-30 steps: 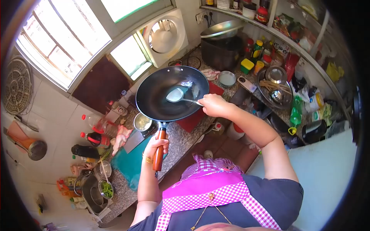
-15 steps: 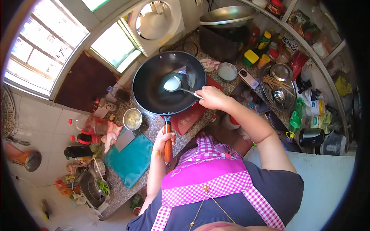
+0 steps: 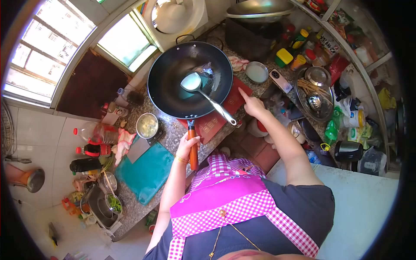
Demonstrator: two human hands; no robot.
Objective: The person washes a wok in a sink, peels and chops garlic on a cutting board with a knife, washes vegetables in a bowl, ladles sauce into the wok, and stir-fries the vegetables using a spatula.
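A black wok (image 3: 167, 86) sits over a red panel (image 3: 236, 97) on the counter. My left hand (image 3: 188, 146) is wrapped round its wooden handle (image 3: 193, 157). A metal spatula (image 3: 212, 103) rests in the wok, its blade inside and its handle lying across the rim. Right of the wok, my right hand (image 3: 253, 104) is off the spatula, with the index finger stretched toward the red panel's edge and the other fingers curled. Nothing shows in it.
On the left are a teal cutting board (image 3: 145, 171), a small bowl (image 3: 147, 125), plastic bottles (image 3: 104, 133) and a sink (image 3: 95, 201). Beyond the wok on the right are a metal bowl (image 3: 256, 72), a phone (image 3: 281, 81), a tray of utensils (image 3: 318, 110) and jars (image 3: 298, 62).
My right hand has let go of the spatula and moved right, leaving it in the wok. My left hand still holds the handle. The view has shifted.
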